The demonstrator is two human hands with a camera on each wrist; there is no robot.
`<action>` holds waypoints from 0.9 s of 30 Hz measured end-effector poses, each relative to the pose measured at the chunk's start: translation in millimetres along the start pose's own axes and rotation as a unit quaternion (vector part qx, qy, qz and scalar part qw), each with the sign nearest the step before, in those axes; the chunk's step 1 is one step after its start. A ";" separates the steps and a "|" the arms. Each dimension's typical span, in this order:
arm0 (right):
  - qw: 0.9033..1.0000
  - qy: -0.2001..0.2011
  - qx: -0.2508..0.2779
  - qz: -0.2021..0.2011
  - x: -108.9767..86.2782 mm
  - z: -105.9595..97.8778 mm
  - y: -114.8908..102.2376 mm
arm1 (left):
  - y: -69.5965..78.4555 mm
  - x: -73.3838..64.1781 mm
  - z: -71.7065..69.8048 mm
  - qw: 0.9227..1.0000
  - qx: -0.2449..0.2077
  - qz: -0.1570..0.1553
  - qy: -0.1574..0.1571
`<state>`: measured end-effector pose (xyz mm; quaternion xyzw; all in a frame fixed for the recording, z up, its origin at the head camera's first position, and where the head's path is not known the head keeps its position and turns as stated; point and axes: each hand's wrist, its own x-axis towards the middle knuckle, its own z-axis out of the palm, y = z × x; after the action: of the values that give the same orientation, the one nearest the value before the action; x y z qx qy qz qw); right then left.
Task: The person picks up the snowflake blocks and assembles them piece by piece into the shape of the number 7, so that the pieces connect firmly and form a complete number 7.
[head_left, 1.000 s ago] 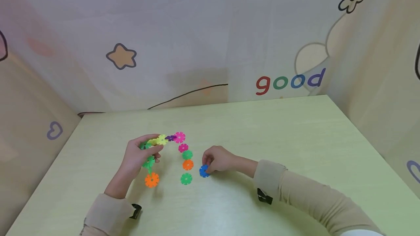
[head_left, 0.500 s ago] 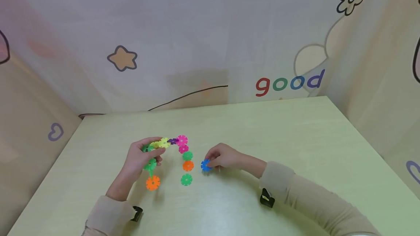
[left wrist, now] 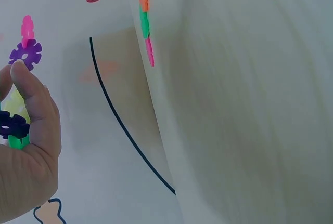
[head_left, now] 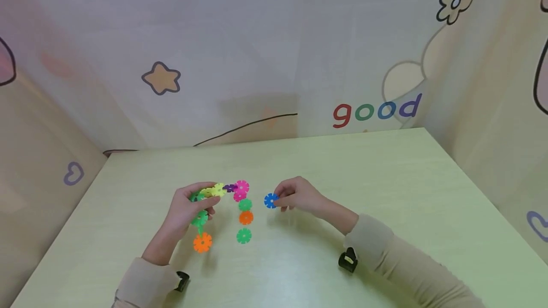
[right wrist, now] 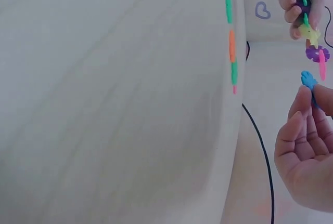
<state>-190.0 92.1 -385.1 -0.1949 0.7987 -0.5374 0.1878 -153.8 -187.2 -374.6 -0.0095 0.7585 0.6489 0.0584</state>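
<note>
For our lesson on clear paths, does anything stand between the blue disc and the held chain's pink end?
Nothing visible does: only open air separates the blue disc from the chain's pink end.

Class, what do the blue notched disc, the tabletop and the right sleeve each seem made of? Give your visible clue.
Blue notched disc: probably smooth plastic, from its even, bright colour and cleanly cut notches.
Tabletop: possibly wood-look laminate with slight sheen; faint streaks and a soft bright patch suggest it.
Right sleeve: matte cloth, judging by its soft creases; fibre unclear.
</note>
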 end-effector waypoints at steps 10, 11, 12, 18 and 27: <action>0.998 0.065 -0.008 -0.015 -6.1 4.3 -17.4 | -1.1 -1.8 0.8 1.000 0.012 0.015 -0.013; 0.997 0.069 -0.003 -0.016 -6.6 4.7 -18.3 | -1.1 -1.4 1.4 1.000 0.012 0.017 -0.014; 0.997 0.074 0.000 -0.018 -6.9 5.1 -19.0 | -1.2 -1.1 2.0 1.000 0.012 0.020 -0.017; 0.995 0.097 0.018 -0.032 -2.2 7.7 -11.7 | 0.1 -1.1 5.7 0.999 0.015 0.032 -0.027; 0.991 0.111 0.056 -0.056 -6.4 8.1 -13.0 | 4.0 -2.9 13.7 0.999 0.015 0.032 -0.032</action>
<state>-179.0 84.5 -375.3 -0.1681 0.7711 -0.6091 0.0785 -150.2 -173.2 -372.5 0.0361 0.7657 0.6392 0.0620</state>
